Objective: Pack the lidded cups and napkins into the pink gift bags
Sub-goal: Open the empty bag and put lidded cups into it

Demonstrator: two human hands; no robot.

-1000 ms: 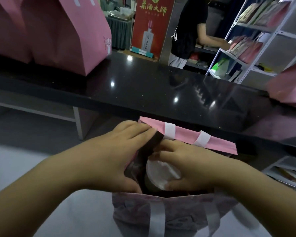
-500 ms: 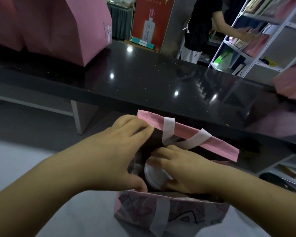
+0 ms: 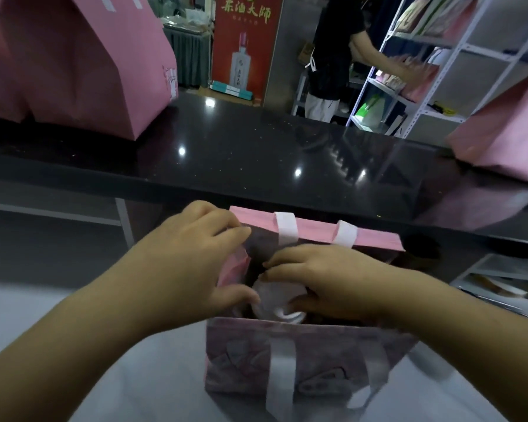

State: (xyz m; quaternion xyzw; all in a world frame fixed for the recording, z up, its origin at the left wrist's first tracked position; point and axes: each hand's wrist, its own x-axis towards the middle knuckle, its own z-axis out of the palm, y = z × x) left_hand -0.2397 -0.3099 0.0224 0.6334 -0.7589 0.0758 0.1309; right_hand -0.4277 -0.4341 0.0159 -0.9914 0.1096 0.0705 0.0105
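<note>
**A:** What has changed in the last second?

**B:** The right hand (image 3: 333, 281) has sunk deeper into the pink gift bag (image 3: 317, 354), taking the lidded cup (image 3: 278, 303) down with it. A second ago the white lid stood clear in the bag's mouth. Now only part of it shows between the two thumbs, below the near rim.

**A:** So the cup is nearly packed?

**B:** I judge so. It looks close to seated, and what remains is to let go and draw the hand out. No napkin shows in the bag.

**A:** How are the hands?

**B:** The right hand curls its fingers and thumb round the cup's top. The left hand (image 3: 189, 263) has stayed at the bag's left side, with fingers hooked over that edge and the thumb inside, holding the mouth open.

**A:** And the bag itself?

**B:** It stands upright directly under both hands, on a pale surface I cannot identify. The near wall is dull pink with a faint print, and a white ribbon handle (image 3: 282, 370) hangs down it. The far wall, just past the fingertips, is brighter pink with two handle ends folded over its rim. The left side is creased inward under the left hand.

**A:** Beyond that?

**B:** A glossy black table (image 3: 256, 153) lies past the hands. It carries a large pink bag (image 3: 73, 56) far to the left and another pink bag (image 3: 506, 132) far to the right. Farther still, a person (image 3: 333, 56) reaches into a white shelf rack (image 3: 457, 47), beside a red poster (image 3: 246, 41).
</note>
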